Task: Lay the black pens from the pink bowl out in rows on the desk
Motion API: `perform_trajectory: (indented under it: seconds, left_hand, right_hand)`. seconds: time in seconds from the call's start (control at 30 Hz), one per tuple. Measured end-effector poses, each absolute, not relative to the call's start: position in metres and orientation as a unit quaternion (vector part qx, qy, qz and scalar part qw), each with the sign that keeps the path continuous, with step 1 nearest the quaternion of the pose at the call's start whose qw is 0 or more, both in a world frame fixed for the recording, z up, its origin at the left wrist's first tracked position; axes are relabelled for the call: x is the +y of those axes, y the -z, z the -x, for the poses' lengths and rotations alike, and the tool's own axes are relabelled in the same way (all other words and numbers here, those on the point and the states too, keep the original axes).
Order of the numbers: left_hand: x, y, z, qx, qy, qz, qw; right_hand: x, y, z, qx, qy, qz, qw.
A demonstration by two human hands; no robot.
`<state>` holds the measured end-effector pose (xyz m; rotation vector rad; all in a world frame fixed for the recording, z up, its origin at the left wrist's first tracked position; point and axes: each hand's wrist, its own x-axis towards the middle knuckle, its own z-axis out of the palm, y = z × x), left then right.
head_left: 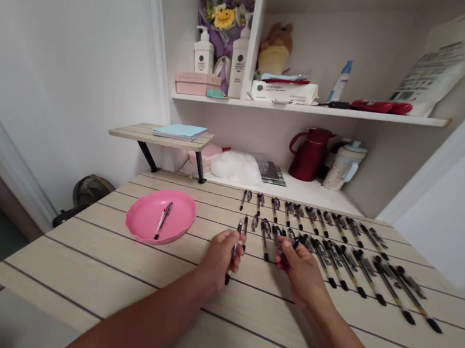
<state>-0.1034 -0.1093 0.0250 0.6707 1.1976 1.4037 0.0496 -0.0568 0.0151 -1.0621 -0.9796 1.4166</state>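
My left hand is closed round a pen, which stands nearly upright with its tip end pointing away from me. My right hand is pinched on a small dark piece that looks like a pen cap, partly hidden by the fingers. Just beyond my left hand lies another uncapped pen with a loose cap beside it. Two rows of pens with caps next to them run to the right across the table, the nearer row and the farther row.
A pink scalloped plate holding a capped pen sits left on the slatted table. Behind it stands a small riser with blue paper. A red jug and a tumbler stand under the shelf.
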Motion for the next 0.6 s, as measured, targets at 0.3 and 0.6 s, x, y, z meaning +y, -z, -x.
perform_trajectory:
  seconds: [0.3,0.6]
  left_hand:
    - [-0.096,-0.017,0.120,0.491,-0.636,-0.208,0.558]
    - [-0.091,-0.010,0.117,0.474,-0.643,-0.203,0.567]
  right_hand:
    - [-0.028,-0.037,-0.027,-0.517,-0.570,0.429,0.473]
    - [0.002,-0.056,0.004,-0.556,-0.530,0.454,0.452]
